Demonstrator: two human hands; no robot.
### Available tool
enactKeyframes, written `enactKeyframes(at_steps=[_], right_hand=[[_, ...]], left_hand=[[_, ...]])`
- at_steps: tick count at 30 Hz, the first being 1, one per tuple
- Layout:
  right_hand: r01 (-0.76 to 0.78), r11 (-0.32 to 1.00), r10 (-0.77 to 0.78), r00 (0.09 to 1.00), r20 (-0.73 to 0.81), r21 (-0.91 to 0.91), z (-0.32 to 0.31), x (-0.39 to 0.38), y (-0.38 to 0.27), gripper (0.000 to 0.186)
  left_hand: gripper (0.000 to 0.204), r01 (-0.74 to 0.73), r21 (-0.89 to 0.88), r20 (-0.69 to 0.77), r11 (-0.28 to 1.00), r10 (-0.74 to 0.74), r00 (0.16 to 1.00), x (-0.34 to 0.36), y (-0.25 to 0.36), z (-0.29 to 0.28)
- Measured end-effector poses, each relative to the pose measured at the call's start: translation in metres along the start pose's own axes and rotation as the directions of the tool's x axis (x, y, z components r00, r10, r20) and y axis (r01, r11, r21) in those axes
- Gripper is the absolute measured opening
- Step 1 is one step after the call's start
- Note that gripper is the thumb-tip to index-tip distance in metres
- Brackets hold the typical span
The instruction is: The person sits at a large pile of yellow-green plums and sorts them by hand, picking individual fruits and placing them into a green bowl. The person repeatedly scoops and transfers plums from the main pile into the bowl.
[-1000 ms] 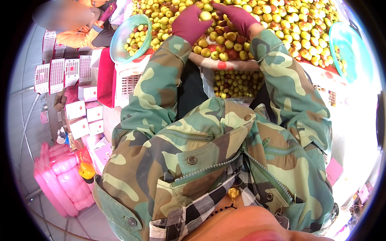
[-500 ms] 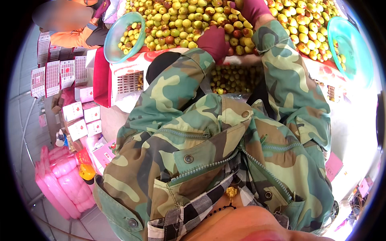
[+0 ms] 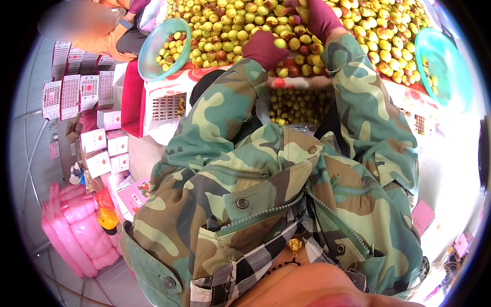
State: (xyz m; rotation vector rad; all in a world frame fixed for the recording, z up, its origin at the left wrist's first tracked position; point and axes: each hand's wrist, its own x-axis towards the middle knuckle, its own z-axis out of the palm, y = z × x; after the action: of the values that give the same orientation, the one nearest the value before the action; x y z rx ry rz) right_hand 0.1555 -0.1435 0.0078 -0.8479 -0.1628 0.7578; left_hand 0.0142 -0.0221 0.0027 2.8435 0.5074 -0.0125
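Note:
Both my hands wear maroon gloves and work at a heap of yellow-green and reddish-brown jujubes (image 3: 225,28). My left hand (image 3: 263,50) is curled, knuckles up, at the near edge of the heap. A jujube (image 3: 280,43) shows against its finger side, but what lies inside the fingers is hidden. Farther up and to the right, my right hand (image 3: 323,19) bends its fingers around a jujube (image 3: 304,3) at the picture's top edge. Between the hands are several redder jujubes (image 3: 304,50).
A teal basin (image 3: 148,53) with some jujubes stands left of the heap, another teal basin (image 3: 452,77) at the right. Below the table edge sits a container of jujubes (image 3: 299,106). A co-worker's orange sleeve (image 3: 105,43), stacked cartons (image 3: 94,140) and pink inflated packaging (image 3: 84,230) are at left.
My left hand has shifted a little left and up, and a jujube now shows beside its fingers. My right hand has stayed near the top, slightly more to the left.

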Motion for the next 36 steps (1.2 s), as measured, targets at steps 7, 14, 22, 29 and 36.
enactKeyframes(at_steps=[7,14,22,29,36], right_hand=[[-0.212,0.968,0.235,0.955,0.179,-0.136,0.044,-0.039,0.002,0.028],[-0.020,0.996,-0.003,0.969,0.248,0.089,0.030,-0.030,-0.005,0.047],[0.005,0.989,-0.040,0.970,0.238,0.146,0.029,-0.022,-0.002,0.047],[0.028,0.988,-0.061,0.974,0.217,0.153,0.021,-0.020,-0.004,0.049],[0.013,0.994,-0.026,0.992,0.124,0.108,0.024,-0.018,0.000,0.046]], left_hand=[[0.035,-0.268,-0.495,-0.227,0.826,0.174,0.958,0.028,-0.005,-0.078],[0.036,-0.224,-0.198,-0.139,0.954,0.199,0.970,0.035,-0.060,-0.046],[0.031,-0.154,0.233,0.146,0.960,0.122,0.982,0.008,-0.061,0.012],[0.031,-0.106,-0.391,0.088,0.914,0.152,0.984,0.022,-0.085,-0.010],[0.022,-0.464,-0.506,-0.190,0.727,0.430,0.882,0.028,-0.095,-0.010]])
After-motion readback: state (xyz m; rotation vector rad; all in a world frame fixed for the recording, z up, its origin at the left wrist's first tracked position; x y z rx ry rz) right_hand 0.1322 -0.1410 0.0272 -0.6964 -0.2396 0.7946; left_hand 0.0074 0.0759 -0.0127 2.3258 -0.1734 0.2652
